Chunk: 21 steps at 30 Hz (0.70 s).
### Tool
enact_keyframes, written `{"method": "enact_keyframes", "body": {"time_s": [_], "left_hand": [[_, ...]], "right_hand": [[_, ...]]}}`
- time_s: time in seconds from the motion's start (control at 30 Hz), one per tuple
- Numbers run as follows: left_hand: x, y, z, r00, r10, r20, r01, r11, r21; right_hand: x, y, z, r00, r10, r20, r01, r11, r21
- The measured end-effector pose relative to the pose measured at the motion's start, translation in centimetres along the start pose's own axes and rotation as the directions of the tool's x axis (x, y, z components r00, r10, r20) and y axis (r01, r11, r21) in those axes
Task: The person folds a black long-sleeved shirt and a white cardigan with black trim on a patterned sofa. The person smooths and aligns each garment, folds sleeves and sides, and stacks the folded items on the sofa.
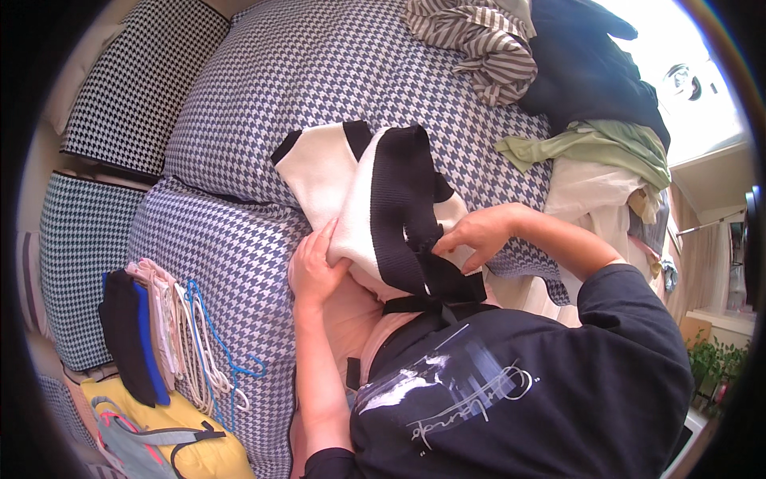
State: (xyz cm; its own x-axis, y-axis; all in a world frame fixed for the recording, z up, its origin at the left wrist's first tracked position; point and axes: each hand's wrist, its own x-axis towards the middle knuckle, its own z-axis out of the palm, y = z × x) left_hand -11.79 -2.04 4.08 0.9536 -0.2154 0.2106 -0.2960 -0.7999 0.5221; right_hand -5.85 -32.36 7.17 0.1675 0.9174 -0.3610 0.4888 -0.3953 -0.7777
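Note:
A cream knit garment (353,221) with wide black ribbed trim (398,209) lies loosely bunched across my lap and the bed edge. At its left side, my left hand (320,266) grips the cream fabric between thumb and fingers. My right hand (479,236) has its fingers on the black trim at the right, where the knit folds over itself. A cream sleeve-like part (323,155) with black edging stretches away over the bedspread. The inner folds of the knit are hidden.
The bed has a houndstooth bedspread (287,78). Striped cloth (479,48), dark clothing (586,72) and a light green garment (610,149) are heaped at far right. Several hangers (203,341) lie left beside folded dark clothing (125,335), near a grey strapped bag (131,443) on yellow fabric (221,455).

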Motion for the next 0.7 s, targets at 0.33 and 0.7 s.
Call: {"method": "enact_keyframes", "body": {"time_s": [0.33,0.7], "left_hand": [[-0.4,2.2,0.5,0.983,0.142,-0.118,-0.143,0.99,0.003],[-0.8,0.6,1.4,0.929,-0.37,-0.004,0.302,0.766,-0.567]], "right_hand": [[2.6,0.1,6.6,0.9,0.433,-0.061,0.13,-0.13,0.983],[8.4,-8.6,-10.2,0.937,-0.123,-0.326,0.076,0.985,-0.155]]}}
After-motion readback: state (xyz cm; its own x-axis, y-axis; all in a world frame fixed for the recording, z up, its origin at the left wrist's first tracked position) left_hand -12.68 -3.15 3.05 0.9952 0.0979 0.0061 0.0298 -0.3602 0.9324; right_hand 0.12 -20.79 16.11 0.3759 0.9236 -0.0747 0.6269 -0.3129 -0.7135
